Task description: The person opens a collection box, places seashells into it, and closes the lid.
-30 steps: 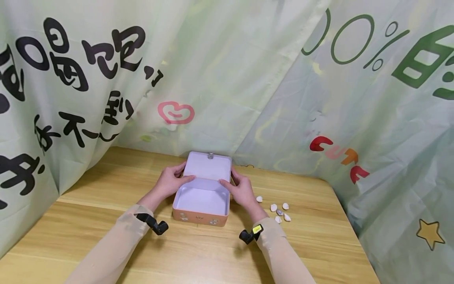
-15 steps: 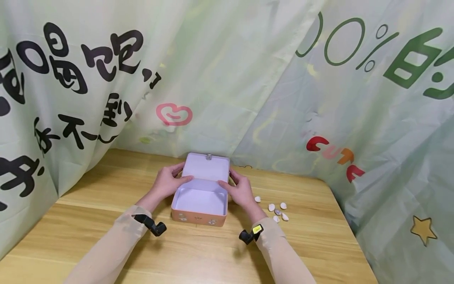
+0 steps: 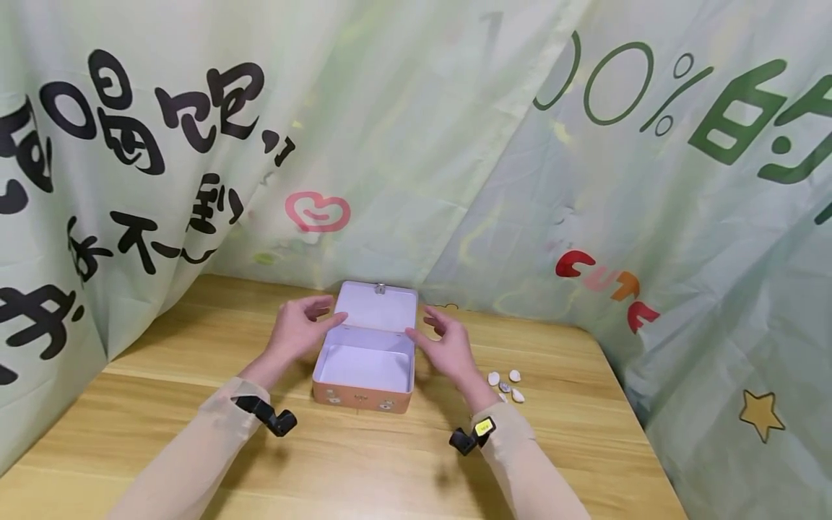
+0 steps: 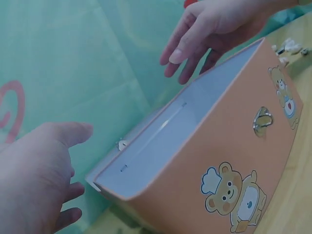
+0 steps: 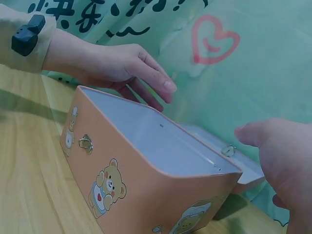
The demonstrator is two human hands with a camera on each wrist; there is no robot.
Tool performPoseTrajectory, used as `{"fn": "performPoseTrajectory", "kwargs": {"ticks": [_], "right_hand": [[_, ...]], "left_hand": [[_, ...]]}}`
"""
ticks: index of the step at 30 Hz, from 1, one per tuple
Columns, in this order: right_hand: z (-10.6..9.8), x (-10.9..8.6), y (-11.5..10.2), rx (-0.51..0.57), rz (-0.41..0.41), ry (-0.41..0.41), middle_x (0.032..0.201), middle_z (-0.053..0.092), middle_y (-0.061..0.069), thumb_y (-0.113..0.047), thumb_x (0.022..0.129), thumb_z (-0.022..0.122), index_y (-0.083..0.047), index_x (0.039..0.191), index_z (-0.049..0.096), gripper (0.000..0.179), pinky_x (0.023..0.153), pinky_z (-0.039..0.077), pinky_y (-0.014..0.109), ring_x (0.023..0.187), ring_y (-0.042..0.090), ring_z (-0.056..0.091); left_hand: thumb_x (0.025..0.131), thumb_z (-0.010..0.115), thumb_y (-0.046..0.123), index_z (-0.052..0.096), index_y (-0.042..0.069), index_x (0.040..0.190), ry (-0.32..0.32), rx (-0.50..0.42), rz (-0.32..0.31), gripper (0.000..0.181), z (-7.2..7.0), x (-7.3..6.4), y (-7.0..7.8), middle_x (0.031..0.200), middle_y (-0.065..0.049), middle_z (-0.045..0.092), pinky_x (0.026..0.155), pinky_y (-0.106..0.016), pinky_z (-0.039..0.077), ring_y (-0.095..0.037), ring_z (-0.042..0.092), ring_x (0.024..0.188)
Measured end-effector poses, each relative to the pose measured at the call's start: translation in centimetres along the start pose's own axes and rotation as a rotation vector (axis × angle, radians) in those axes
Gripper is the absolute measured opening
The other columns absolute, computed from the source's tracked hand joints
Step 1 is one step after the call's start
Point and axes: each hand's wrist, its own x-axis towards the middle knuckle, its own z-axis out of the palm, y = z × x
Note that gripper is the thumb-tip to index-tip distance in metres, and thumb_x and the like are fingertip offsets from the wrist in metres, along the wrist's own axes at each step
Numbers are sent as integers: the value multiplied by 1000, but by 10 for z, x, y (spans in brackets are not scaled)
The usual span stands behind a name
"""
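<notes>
An orange tin box with bear pictures and a small metal catch on its front stands on the table. Its lid is swung back, showing a pale lilac inside with nothing in it. At the box's left side is my left hand, fingers relaxed and holding nothing. My right hand is at the right side, thumb near the hinge line, fingers loosely spread. Both wrist views show the thumbs and fingers apart from the walls, with the left hand just above the rim in the right wrist view.
Several small whitish pieces, like seashells, lie on the wooden table to the right of my right wrist. A printed cloth curtain hangs along the back and both sides of the table.
Both hands have let go of the lid and moved apart, left hand to the left and right hand to the right. The lid stays folded back. The head view has shifted slightly.
</notes>
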Motion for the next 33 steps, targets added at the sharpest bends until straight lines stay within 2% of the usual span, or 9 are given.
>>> {"fn": "performPoseTrajectory", "kwargs": {"ticks": [7,13,18,24,26,27,29,30,33], "right_hand": [[-11,-7,-5,-32,-99,-4,147,60,21,-17,94,83,4,146,60,60,109,47,54,126,39,63],[-25,-19,-7,-26,-120,-33,144,63,17,-16,95,82,-1,145,62,55,109,47,56,125,41,63],[-42,-30,-6,-48,-124,-56,144,64,14,-17,96,81,-3,144,63,53,110,45,56,126,38,62],[-66,-40,-1,-109,-149,-68,143,65,14,-20,97,80,-4,143,64,51,108,46,57,125,35,64],[-74,-44,3,-125,-167,-67,141,66,16,-20,98,80,-3,142,65,49,107,47,58,123,34,65],[-77,-46,5,-127,-170,-69,140,66,16,-18,98,80,-3,141,65,48,106,48,58,122,35,65],[-85,-51,11,-133,-177,-74,137,68,18,-16,98,79,-1,139,66,46,104,49,60,120,36,66],[-88,-53,15,-135,-172,-78,136,68,18,-15,98,80,-1,139,66,45,104,49,60,120,37,66],[-96,-60,23,-140,-153,-92,133,69,20,-14,97,80,1,136,67,44,104,49,60,118,40,67]], "left_hand": [[87,87,51,75,3,127,14,-1,42,63,-8,-7,10,126,-16,75,90,-49,60,-36,72,113],[86,88,52,75,6,128,-3,37,62,64,-13,-24,14,125,-14,75,92,-51,59,-35,71,112],[84,86,60,74,5,131,-27,101,88,73,-13,-40,20,127,-16,74,98,-54,55,-40,69,116],[81,84,68,71,6,138,-31,211,92,85,-13,-58,26,135,-17,70,98,-58,54,-44,64,123],[80,85,67,70,4,138,-30,248,102,87,-12,-65,27,135,-18,69,97,-58,54,-40,67,117],[80,85,67,70,4,139,-31,261,99,88,-11,-68,28,132,-20,71,95,-56,56,-36,71,103],[78,86,67,69,4,139,-31,289,102,90,-10,-73,29,131,-21,71,93,-54,56,-28,68,84],[78,87,66,68,4,140,-35,296,100,90,-9,-76,29,131,-23,70,91,-53,56,-23,62,70],[76,88,67,65,4,144,-46,309,96,95,-8,-82,29,134,-26,67,89,-50,56,-11,39,48]]}}
